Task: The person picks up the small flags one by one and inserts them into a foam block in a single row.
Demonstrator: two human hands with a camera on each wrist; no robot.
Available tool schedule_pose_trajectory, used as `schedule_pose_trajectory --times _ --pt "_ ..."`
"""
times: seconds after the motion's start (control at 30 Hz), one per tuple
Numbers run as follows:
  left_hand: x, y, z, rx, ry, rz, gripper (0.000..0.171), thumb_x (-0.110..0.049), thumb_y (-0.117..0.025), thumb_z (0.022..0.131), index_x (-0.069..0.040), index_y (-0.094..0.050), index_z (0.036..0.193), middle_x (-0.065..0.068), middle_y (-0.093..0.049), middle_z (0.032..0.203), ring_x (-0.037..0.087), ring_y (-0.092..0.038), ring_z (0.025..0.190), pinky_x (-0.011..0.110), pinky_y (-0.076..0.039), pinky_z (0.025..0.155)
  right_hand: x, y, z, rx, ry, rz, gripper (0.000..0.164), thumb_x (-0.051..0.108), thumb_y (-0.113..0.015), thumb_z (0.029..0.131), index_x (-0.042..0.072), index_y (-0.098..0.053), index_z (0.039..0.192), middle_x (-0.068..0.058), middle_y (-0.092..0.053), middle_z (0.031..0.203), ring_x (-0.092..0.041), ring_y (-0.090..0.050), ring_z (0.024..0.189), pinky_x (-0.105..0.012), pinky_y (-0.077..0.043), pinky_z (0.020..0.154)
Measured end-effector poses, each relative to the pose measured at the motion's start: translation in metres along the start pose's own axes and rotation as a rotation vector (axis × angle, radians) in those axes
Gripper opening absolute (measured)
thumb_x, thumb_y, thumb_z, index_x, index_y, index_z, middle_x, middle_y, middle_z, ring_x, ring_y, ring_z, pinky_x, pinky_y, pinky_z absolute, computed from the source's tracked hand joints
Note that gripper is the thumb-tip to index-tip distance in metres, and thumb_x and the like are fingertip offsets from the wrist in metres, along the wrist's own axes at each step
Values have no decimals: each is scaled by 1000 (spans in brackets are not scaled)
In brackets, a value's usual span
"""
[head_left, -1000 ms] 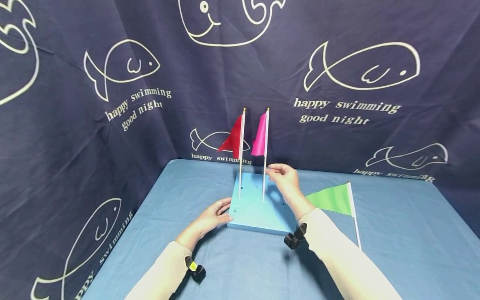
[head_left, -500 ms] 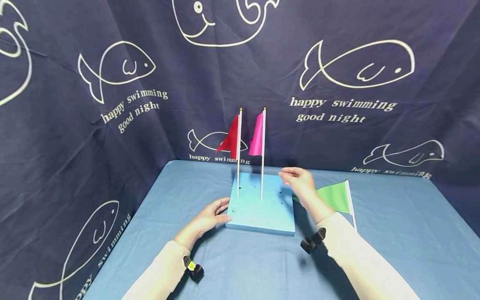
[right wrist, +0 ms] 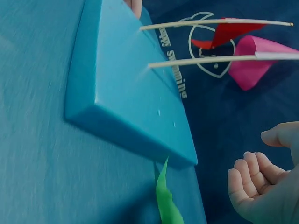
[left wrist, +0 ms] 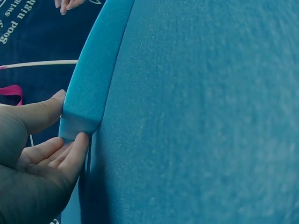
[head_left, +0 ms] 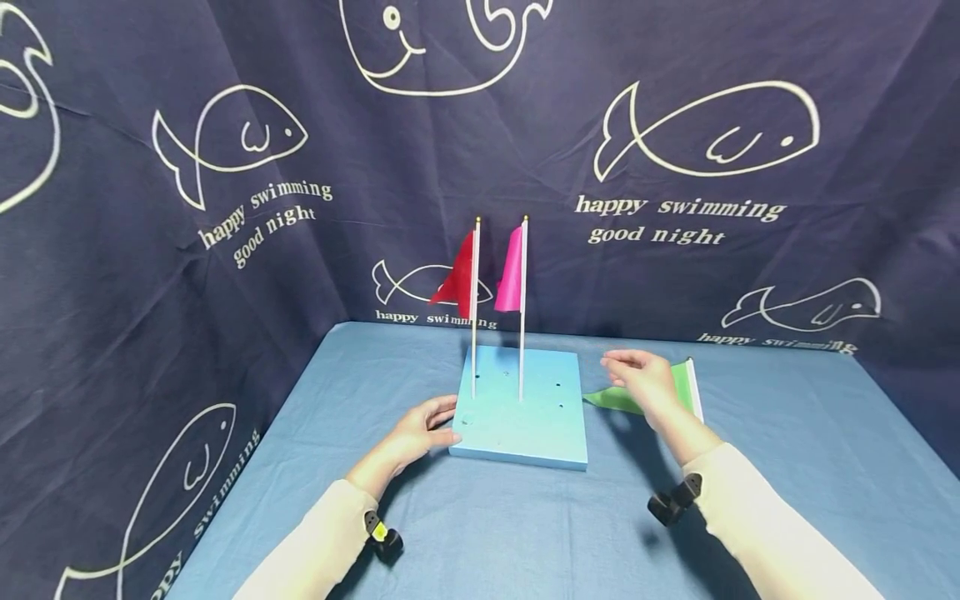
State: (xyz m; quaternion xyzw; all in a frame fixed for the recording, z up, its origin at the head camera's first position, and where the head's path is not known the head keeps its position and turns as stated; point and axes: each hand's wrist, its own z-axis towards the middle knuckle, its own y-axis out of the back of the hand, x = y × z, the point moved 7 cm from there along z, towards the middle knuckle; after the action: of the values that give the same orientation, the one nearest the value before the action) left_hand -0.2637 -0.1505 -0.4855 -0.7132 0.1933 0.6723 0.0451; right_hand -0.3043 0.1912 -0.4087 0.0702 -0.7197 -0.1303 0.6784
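Observation:
A light blue foam block (head_left: pixel 525 437) lies flat on the table. My left hand (head_left: pixel 415 432) grips its near left corner; in the left wrist view the thumb is at one edge and the fingers (left wrist: pixel 77 154) at another. Upright in the block stand a red flag (head_left: pixel 462 279) and a pink flag (head_left: pixel 512 275) on thin white poles. My right hand (head_left: pixel 643 382) is raised to the right of the block, fingers loosely curled, holding nothing. Below it a green flag (head_left: pixel 613 401) lies on the table, partly hidden by the hand and forearm.
Several small holes dot the block's top, some of them on its right part. The table wears a blue cloth (head_left: pixel 465 525). Behind and to the left hangs a dark blue curtain (head_left: pixel 450 150) with white fish drawings and lettering.
My right hand has moved away from the pink flag's pole, rightward past the block to above the green flag. The left hand stays on the block; the view has shifted slightly.

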Motion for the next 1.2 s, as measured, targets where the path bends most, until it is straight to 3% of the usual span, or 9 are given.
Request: schedule_pose_trajectory --times 0.23,0.5,0.73,1.0,1.2 --pt "0 3 1 -17 9 18 67 0 -71 84 5 -39 143 26 -47 143 37 -44 135 45 -42 109 -9 20 -4 -10 28 -114 41 18 -61 94 -10 -59 123 11 -66 84 3 -60 72 -16 -55 70" --pt "-4 4 -4 -9 20 46 67 -2 -71 85 7 -39 143 27 -47 142 39 -44 134 47 -39 110 -26 55 -15 -76 59 -472 34 20 -66 88 -3 -69 111 -18 -72 102 -6 -58 80 -23 -44 73" --pt "-6 4 -2 13 9 65 67 -1 -70 85 8 -37 143 28 -46 143 39 -44 134 47 -38 111 -43 83 -25 -126 18 -520 33 21 -67 85 -4 -70 107 -20 -72 99 -12 -57 78 -23 -44 67" --pt "-4 -1 -1 35 24 92 67 -2 -69 87 7 -36 144 27 -44 144 39 -43 135 46 -40 110 -64 102 -33 -61 -66 -598 39 24 -70 82 -5 -69 107 -22 -71 100 -28 -62 84 -32 -47 68" --pt "-3 1 -2 10 34 76 67 -3 -71 86 3 -38 145 24 -46 144 37 -44 135 46 -40 110 -68 111 -35 -50 -86 -628 39 25 -72 80 -6 -69 104 -26 -68 104 -40 -59 94 -40 -47 74"
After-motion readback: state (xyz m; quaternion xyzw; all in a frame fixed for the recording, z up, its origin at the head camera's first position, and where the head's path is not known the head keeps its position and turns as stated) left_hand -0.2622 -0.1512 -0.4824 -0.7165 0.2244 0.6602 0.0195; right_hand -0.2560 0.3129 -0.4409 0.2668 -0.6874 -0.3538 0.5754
